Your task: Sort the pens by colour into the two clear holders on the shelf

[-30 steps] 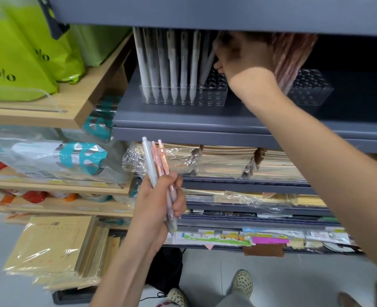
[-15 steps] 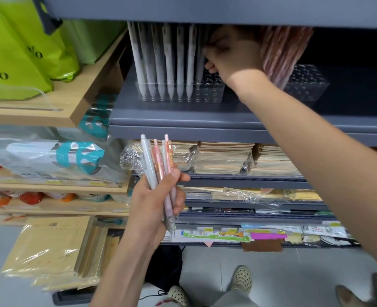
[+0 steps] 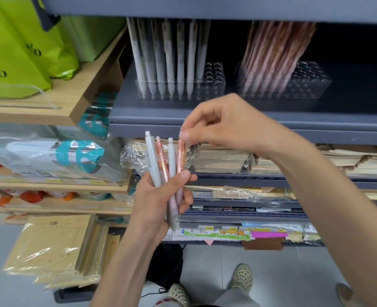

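Head view: left hand [image 3: 154,202] grips pens [image 3: 153,160] fanned so colours show; right hand [image 3: 223,125] pinches the top of a pink pen [image 3: 180,156].

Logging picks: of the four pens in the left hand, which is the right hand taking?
The rightmost pink pen: the right hand pinches its top end. The other pink pen and both white pens are gripped only by the left hand.

The left hand [image 3: 158,200] and right hand [image 3: 223,122] are bare, as are both forearms; below, light grey trousers [image 3: 234,299] and cream clog-style shoes [image 3: 243,276] dotted with round holes on both feet
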The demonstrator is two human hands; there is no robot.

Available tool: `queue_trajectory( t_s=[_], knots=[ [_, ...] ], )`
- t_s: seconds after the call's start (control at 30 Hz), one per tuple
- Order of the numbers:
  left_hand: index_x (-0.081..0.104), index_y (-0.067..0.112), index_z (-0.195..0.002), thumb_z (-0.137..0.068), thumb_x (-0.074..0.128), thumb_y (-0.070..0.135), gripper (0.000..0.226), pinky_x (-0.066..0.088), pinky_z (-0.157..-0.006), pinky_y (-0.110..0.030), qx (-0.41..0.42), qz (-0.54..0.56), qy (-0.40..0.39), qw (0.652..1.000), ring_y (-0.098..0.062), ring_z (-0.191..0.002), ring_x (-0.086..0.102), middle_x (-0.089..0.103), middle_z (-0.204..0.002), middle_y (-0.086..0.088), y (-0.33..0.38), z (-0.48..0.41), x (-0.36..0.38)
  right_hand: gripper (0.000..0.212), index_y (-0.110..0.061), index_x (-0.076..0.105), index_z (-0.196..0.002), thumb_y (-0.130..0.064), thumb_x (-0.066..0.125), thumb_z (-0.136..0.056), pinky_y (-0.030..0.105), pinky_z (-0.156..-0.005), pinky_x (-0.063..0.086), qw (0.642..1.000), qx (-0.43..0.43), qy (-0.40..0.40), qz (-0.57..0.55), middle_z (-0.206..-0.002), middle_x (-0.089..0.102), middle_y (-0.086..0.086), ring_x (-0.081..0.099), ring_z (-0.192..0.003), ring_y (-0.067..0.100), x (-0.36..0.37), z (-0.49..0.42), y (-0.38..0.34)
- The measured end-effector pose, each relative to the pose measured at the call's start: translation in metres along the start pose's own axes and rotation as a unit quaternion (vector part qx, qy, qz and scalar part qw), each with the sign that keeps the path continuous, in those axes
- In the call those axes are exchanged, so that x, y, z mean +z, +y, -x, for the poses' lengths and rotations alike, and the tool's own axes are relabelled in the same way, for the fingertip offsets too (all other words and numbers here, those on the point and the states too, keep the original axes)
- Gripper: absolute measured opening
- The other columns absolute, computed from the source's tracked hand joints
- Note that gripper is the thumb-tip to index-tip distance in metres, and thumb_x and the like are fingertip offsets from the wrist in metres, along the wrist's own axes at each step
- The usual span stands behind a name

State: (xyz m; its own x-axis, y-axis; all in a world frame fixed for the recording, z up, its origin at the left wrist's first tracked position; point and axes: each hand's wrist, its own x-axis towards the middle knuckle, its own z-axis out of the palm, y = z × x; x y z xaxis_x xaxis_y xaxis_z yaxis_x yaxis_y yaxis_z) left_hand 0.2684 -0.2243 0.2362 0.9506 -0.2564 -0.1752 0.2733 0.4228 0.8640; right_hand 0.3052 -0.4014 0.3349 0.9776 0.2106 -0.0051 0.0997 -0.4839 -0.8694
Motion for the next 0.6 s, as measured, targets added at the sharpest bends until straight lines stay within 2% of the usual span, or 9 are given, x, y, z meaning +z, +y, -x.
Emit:
queue_trajectory(
  t_s=[0.07, 0.2, 0.3, 0.4, 0.47, 0.53, 0.6],
  knots=[
    [0.076, 0.025, -0.076, -0.073, 0.078, 0.016, 0.01, 0.04, -0.037, -0.022, -0.001, -0.004, 0.001, 1.0, -0.019, -0.041, 0.057, 0.074, -0.081, -0.014, -0.001, 0.0, 0.002, 0.02, -0.011, 0.073, -0.09, -0.025, 0.082, -0.078, 0.013, -0.048, 0.041, 1.0, 0.012, 0.002, -0.012, -0.071, 0.072, 0.003, 0.055, -0.052, 0.0, 0.005, 0.003, 0.004],
    [0.078, 0.03, -0.079, -0.062, 0.084, 0.029, 0.018, 0.045, -0.04, -0.024, -0.011, -0.008, -0.012, 1.0, -0.021, -0.052, 0.067, 0.076, -0.087, -0.014, -0.002, 0.0, 0.006, 0.022, -0.005, 0.069, -0.098, -0.015, 0.079, -0.08, 0.026, -0.053, 0.051, 0.998, 0.033, -0.006, -0.053, -0.082, 0.074, 0.011, 0.063, -0.061, 0.014, 0.007, 0.007, 0.01],
    [0.078, 0.029, -0.084, -0.075, 0.078, 0.023, 0.011, 0.05, -0.043, -0.025, -0.008, -0.012, -0.026, 1.0, -0.024, -0.062, 0.072, 0.077, -0.092, -0.014, -0.006, 0.0, 0.008, 0.022, -0.002, 0.07, -0.099, -0.013, 0.077, -0.082, 0.024, -0.056, 0.052, 0.996, 0.032, -0.013, -0.076, -0.079, 0.073, 0.012, 0.062, -0.061, 0.011, 0.009, 0.013, 0.017],
    [0.074, 0.016, -0.1, -0.082, 0.071, 0.018, 0.019, 0.052, -0.045, -0.026, -0.006, -0.004, -0.032, 0.999, -0.029, -0.07, 0.075, 0.076, -0.101, -0.017, -0.008, -0.002, 0.012, 0.019, -0.001, 0.069, -0.099, -0.009, 0.075, -0.083, 0.025, -0.058, 0.053, 0.993, 0.021, 0.041, -0.11, -0.08, 0.072, 0.017, 0.061, -0.06, 0.012, 0.002, 0.02, 0.024],
    [0.07, 0.011, -0.103, -0.082, 0.071, 0.018, 0.023, 0.051, -0.043, -0.025, -0.007, -0.005, -0.036, 0.999, -0.027, -0.066, 0.074, 0.075, -0.104, -0.017, -0.008, -0.003, 0.017, 0.018, -0.001, 0.069, -0.101, -0.008, 0.073, -0.085, 0.025, -0.059, 0.054, 0.983, 0.01, 0.104, -0.148, -0.083, 0.072, 0.018, 0.06, -0.062, 0.016, -0.006, 0.026, 0.028],
    [0.076, 0.015, -0.093, -0.082, 0.076, 0.019, 0.011, 0.047, -0.039, -0.023, -0.005, -0.01, -0.047, 0.999, -0.021, -0.055, 0.069, 0.075, -0.105, -0.016, -0.01, -0.005, 0.023, 0.019, -0.001, 0.068, -0.103, -0.008, 0.071, -0.086, 0.026, -0.06, 0.054, 0.97, -0.005, 0.153, -0.187, -0.085, 0.072, 0.019, 0.062, -0.065, 0.018, -0.013, 0.032, 0.032],
    [0.078, 0.021, -0.082, -0.081, 0.076, 0.019, 0.003, 0.041, -0.037, -0.021, 0.003, -0.01, -0.061, 0.998, -0.016, -0.045, 0.06, 0.076, -0.104, -0.015, -0.013, -0.008, 0.03, 0.021, 0.0, 0.066, -0.108, -0.006, 0.069, -0.088, 0.027, -0.062, 0.056, 0.962, -0.006, 0.164, -0.216, -0.088, 0.071, 0.023, 0.064, -0.067, 0.02, -0.014, 0.038, 0.035]
  ],
)
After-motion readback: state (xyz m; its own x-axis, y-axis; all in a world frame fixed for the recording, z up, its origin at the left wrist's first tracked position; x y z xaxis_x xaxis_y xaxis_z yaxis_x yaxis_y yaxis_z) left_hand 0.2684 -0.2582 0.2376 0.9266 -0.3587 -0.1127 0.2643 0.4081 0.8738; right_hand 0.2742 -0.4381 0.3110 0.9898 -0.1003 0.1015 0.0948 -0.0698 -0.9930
